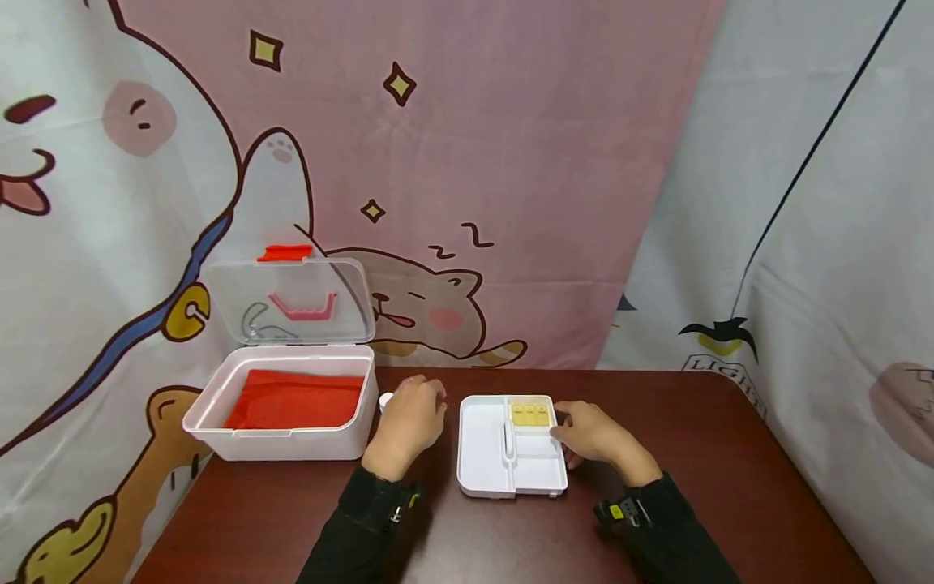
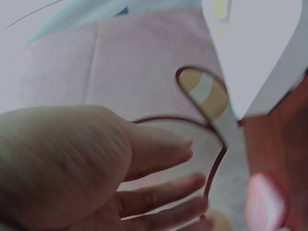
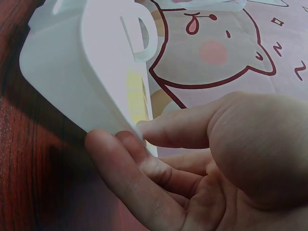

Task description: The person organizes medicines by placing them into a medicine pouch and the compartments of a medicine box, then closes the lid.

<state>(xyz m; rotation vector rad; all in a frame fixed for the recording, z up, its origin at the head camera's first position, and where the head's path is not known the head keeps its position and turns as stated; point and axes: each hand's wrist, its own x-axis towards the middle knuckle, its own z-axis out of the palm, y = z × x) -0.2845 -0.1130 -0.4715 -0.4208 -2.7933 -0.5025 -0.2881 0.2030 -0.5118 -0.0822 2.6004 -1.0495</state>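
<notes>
A flat white compartment box [image 1: 481, 446] lies on the table, with a raised handle-like bar along its middle. Yellow pieces [image 1: 530, 414] fill its upper right section. At the box's right edge my right hand [image 1: 594, 431] pinches the rim, thumb on top and fingers against the outer side, as the right wrist view shows. Left of the box, my left hand [image 1: 412, 418] is held with loosely bent fingers. Nothing sits between its thumb and fingers [image 2: 163, 199] in the left wrist view. A small white round object [image 1: 385, 400] shows just beside it, partly covered by the hand.
A white bin [image 1: 292, 444] stands at the left of the table, its clear lid [image 1: 219, 292] raised with red latches. Inside lies a folded red cloth [image 1: 299, 401]. A printed curtain [image 1: 547, 203] hangs behind the brown table [image 1: 693, 454].
</notes>
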